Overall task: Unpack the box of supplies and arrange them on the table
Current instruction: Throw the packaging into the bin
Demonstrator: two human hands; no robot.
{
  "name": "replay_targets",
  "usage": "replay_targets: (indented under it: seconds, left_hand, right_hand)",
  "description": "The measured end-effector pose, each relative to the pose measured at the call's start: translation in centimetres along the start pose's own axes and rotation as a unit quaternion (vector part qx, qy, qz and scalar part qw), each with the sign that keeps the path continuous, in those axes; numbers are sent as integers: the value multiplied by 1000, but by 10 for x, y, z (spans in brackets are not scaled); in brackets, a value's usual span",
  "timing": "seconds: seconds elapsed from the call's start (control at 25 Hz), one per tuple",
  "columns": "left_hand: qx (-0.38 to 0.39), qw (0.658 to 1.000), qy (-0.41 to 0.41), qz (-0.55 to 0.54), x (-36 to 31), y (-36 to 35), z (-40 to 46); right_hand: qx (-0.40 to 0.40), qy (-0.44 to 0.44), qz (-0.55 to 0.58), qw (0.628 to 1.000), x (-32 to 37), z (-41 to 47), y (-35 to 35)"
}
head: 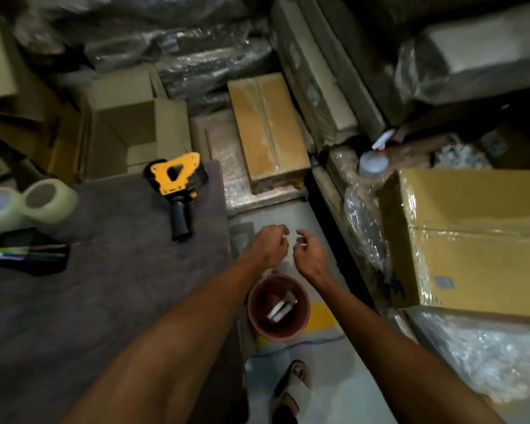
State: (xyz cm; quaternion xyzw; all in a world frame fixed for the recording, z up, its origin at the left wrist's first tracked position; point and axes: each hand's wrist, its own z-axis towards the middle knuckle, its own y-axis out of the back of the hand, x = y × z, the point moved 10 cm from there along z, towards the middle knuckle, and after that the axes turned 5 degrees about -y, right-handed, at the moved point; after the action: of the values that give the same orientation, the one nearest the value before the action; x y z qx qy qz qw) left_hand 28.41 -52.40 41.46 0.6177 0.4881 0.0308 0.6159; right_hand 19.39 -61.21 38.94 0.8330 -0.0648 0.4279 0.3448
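Above a round reddish-brown bucket (278,307) on the pale floor, both hands are held close together with fingers curled. A small white scrap is pinched at the fingertips of the left hand (265,245), and a similar pale scrap is pinched by the right hand (310,251); what the scraps are cannot be made out through the blur. Flat white and dark pieces are seen lying inside the bucket.

To the left, a table (104,270) is covered with a grey, felt-like cloth. A yellow-and-black tape dispenser (178,185) with a ribbed black handle is laid on it, well apart from two glossy rolls of clear tape (28,203) near the left edge, one of them cut off by the frame. A dark flat packet (31,250) with green and blue stripes is placed just below the rolls.

To the right, a large cardboard box (471,240), sealed with shiny clear tape, is set among crinkled plastic wrap; its far end is cut off. An open cardboard box (135,123) is seen beyond the table. Sandalled feet (291,390) are partly visible at the bottom.
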Motion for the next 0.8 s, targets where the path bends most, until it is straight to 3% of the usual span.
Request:
replay_targets:
  seconds: [0.16,0.32,0.48,0.6,0.8]
  left_hand:
    - [-79,996,23,-14,33,84,-58]
    - [-169,981,79,-60,115,138,-146]
    - [-203,960,165,-93,220,164,-243]
    - [-223,946,206,-112,299,185,-315]
    - [-275,916,247,-154,408,229,-412]
  right_hand:
    - [14,93,-46,995,92,-46,-32]
    - [71,160,-68,982,159,-105,-111]
    - [125,184,-77,972,190,-162,-223]
    - [173,178,-87,965,176,-165,-333]
    - [207,194,-111,952,224,-240,-442]
